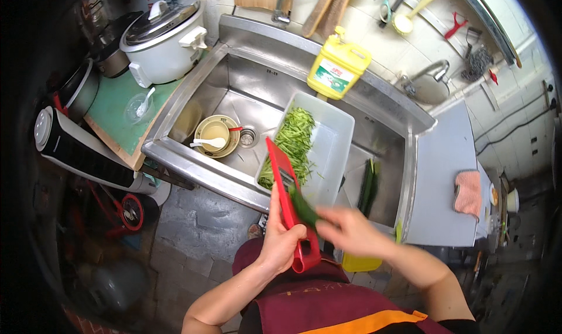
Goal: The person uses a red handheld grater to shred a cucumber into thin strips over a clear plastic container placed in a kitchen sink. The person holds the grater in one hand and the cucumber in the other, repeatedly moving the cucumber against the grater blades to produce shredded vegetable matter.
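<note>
My left hand [281, 242] grips a red handheld grater [283, 167] near its handle, tilted over a pale plastic tub [331, 147]. Blurred by motion, my right hand [351, 228] holds a dark green cucumber [305, 206] against the grater, close to the blade. Shredded cucumber [296, 141] is heaped along the tub's left side, with a few loose shreds on its floor. The tub stands across the middle of a double steel sink. In the right basin lie whole cucumbers [368, 187].
Stacked bowls [216, 134] with a white spoon stand in the left basin beside the drain [248, 136]. A yellow detergent jug [340, 66] stands at the back divider. A rice cooker [164, 44] is on the green side table; a pink cloth [467, 193] lies on the right counter.
</note>
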Motion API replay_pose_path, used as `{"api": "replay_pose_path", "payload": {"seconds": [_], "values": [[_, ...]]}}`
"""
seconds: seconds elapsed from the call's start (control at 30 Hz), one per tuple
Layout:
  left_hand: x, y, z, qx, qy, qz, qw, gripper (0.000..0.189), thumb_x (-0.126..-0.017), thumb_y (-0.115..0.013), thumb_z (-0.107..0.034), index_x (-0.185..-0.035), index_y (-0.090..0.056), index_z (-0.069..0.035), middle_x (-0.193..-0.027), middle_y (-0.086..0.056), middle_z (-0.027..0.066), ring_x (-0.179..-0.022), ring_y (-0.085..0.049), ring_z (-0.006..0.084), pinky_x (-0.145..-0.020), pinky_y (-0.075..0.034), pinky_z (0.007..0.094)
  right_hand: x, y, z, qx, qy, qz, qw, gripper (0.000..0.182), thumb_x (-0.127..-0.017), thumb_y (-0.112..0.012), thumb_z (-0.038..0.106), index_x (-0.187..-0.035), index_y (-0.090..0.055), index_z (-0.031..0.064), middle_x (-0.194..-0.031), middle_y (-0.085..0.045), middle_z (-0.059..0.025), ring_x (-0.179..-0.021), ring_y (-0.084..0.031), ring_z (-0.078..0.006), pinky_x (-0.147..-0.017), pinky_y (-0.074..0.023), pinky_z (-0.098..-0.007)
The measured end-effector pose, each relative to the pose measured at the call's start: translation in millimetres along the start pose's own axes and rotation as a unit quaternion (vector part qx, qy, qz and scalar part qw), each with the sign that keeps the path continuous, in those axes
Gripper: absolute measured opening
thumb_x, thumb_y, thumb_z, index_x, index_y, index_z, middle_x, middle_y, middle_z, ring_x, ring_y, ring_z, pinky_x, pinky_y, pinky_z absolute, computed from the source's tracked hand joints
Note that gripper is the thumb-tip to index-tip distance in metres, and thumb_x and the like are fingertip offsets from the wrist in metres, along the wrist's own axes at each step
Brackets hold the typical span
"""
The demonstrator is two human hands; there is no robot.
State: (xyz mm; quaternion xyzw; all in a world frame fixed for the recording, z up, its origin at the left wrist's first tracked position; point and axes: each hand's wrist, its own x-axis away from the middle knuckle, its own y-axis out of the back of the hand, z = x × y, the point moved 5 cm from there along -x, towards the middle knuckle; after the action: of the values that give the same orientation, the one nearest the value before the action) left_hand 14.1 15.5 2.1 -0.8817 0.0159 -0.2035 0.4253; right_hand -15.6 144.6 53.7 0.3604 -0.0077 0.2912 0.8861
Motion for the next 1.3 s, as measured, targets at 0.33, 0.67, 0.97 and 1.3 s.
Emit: {"api": "replay_pose_path", "payload": {"seconds": [0.33, 0.67, 0.97, 1.3], "values": [[-1, -1, 0, -0.001, 0.013, -0.012, 1.0, 0.103, -0.068, -0.042, 0.023, -0.15, -0.001, -0.025, -0.117, -0.046, 0.006, -0.082, -0.053, 0.011, -0.063, -0.049, 0.0242, -10, 0, 2, -0.029, -0.1, 0.059, 0.993, 0.038, -0.086, -0.052, 0.026, -0.114, -0.058, 0.0011, -0.093, -0.063, -0.0273, -0.09, -0.063, -0.038, -0.08, -0.049, -0.0437], [-6, 3, -10, -0.013, 0.006, -0.011, 1.0, 0.102, -0.068, -0.042, 0.022, -0.15, -0.002, -0.024, -0.114, -0.049, 0.0074, -0.084, -0.054, 0.0114, -0.064, -0.048, 0.0242, -19, -3, 8, -0.03, -0.1, 0.07, 0.992, 0.039, -0.087, -0.052, 0.026, -0.115, -0.057, 0.0002, -0.094, -0.063, -0.0258, -0.089, -0.064, -0.036, -0.08, -0.0485, -0.0432], [-9, 4, -8, -0.015, 0.022, -0.011, 1.0, 0.102, -0.068, -0.042, 0.022, -0.15, -0.004, -0.025, -0.12, -0.046, 0.0053, -0.083, -0.053, 0.011, -0.063, -0.048, 0.0241, -6, -7, -1, 0.023, 0.053, 0.009, 0.998, 0.037, -0.089, -0.054, 0.021, -0.121, -0.056, 0.0029, -0.074, -0.064, -0.0108, -0.057, -0.06, -0.0175, -0.056, -0.0498, -0.0315], [-14, -8, -4, -0.033, 0.027, 0.004, 0.999, 0.101, -0.068, -0.042, 0.022, -0.149, -0.006, -0.024, -0.12, -0.046, 0.0067, -0.087, -0.054, 0.0138, -0.066, -0.049, 0.0254, -58, 24, -36, 0.0, -0.05, -0.096, 0.994, 0.049, -0.086, -0.063, 0.023, -0.125, -0.05, -0.0038, -0.086, -0.065, -0.0099, -0.064, -0.056, -0.0095, -0.06, -0.0481, -0.027]]}}
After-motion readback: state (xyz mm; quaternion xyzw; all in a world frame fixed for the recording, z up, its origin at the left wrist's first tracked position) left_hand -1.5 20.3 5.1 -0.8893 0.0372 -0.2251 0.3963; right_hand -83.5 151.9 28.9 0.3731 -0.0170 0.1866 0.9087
